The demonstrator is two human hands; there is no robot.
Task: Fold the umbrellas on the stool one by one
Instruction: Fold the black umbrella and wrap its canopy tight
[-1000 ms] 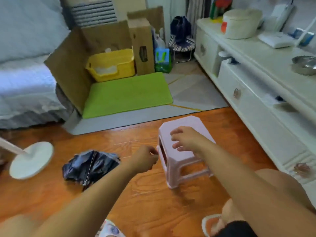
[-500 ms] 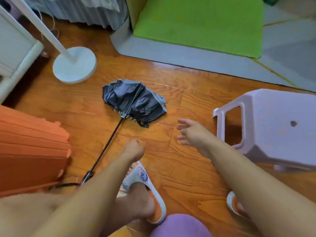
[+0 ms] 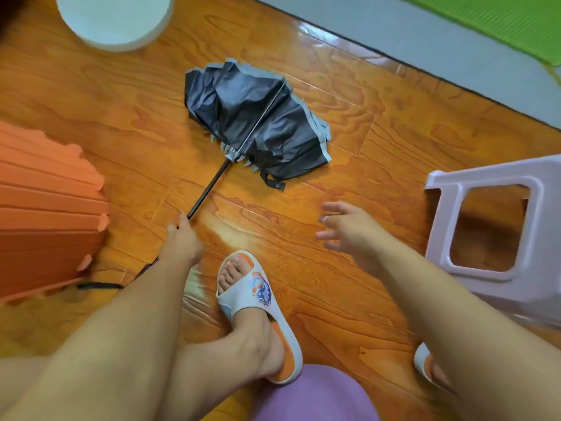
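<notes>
While my left hand (image 3: 181, 238) pinches the shaft of the black umbrella (image 3: 258, 123) lying crumpled on the floor mid-frame, my right hand (image 3: 349, 230) hovers with fingers spread. Lilac stool (image 3: 485, 232) sits right, orange pleated thing (image 3: 45, 214) left, white round base (image 3: 115, 19) upper left, my slippered foot (image 3: 255, 305) just below.

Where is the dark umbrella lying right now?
The dark umbrella lies on the wooden floor, upper middle of the head view, left of the stool, its shaft reaching the left hand.

No readable text, label or number anywhere.
</notes>
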